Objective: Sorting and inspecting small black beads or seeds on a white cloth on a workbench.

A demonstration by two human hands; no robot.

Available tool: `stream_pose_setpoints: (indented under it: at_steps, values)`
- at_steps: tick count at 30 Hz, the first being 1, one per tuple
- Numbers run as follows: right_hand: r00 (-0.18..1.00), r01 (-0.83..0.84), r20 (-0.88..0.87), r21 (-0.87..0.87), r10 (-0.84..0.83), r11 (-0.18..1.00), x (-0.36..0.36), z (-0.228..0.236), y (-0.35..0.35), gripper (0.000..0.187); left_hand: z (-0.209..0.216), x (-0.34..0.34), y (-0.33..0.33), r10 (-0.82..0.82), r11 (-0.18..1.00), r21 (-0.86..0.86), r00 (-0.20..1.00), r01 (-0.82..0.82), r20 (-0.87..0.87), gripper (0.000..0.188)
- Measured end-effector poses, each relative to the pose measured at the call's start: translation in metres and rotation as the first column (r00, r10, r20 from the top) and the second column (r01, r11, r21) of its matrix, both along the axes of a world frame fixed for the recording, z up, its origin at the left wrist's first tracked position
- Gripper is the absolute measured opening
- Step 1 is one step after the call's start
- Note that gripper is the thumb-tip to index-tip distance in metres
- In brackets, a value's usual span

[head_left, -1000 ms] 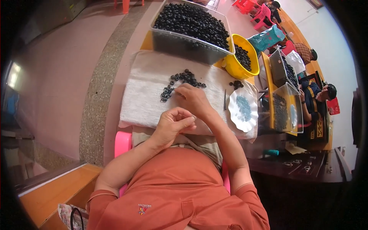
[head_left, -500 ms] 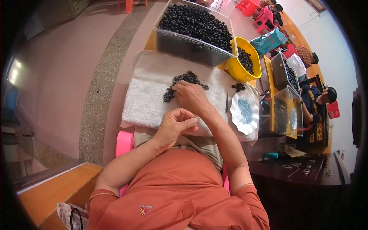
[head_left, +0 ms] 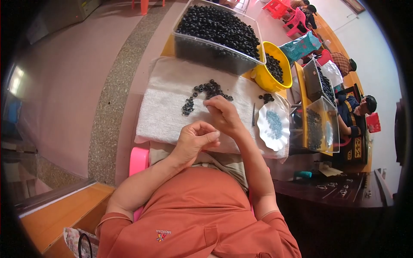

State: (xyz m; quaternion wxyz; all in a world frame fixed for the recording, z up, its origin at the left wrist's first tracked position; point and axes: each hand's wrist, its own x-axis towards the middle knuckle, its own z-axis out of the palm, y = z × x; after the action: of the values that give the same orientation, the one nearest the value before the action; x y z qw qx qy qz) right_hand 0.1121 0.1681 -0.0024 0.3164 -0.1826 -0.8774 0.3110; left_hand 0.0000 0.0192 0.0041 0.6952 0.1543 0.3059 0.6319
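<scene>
Hands barely moved: right hand point(head_left: 223, 115) still fingers black rings point(head_left: 205, 92); left hand point(head_left: 195, 139) stays pinched, perhaps holding one.

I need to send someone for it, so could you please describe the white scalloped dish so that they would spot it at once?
Start at the white towel spread in front of the person. The white scalloped dish lies at its right edge, just right of the right hand. Unlike the yellow bowl of black rings beyond it, it is shallow, wavy-rimmed and holds tiny blue-grey pieces.

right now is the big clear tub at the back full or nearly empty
Full. The clear tub is heaped with small black rings up to its rim, and the dark mass shows through its front wall.
</scene>
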Motion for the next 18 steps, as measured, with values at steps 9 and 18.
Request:
stream_pose_setpoints:
  at_steps: [9, 18]
  values:
    - [0.982, -0.089, -0.183, -0.679, -0.05, 0.729, 0.031, 0.005, -0.013, 0.012, -0.003, 0.0, 0.0, 0.012, 0.999, -0.033, 1.0, -0.012, -0.008, 0.008]
    - [0.92, -0.288, -0.379, -0.828, -0.101, 0.482, 0.044, 0.011, -0.016, 0.009, -0.006, -0.001, 0.002, 0.014, 0.999, -0.029, 1.0, -0.015, -0.011, 0.008]
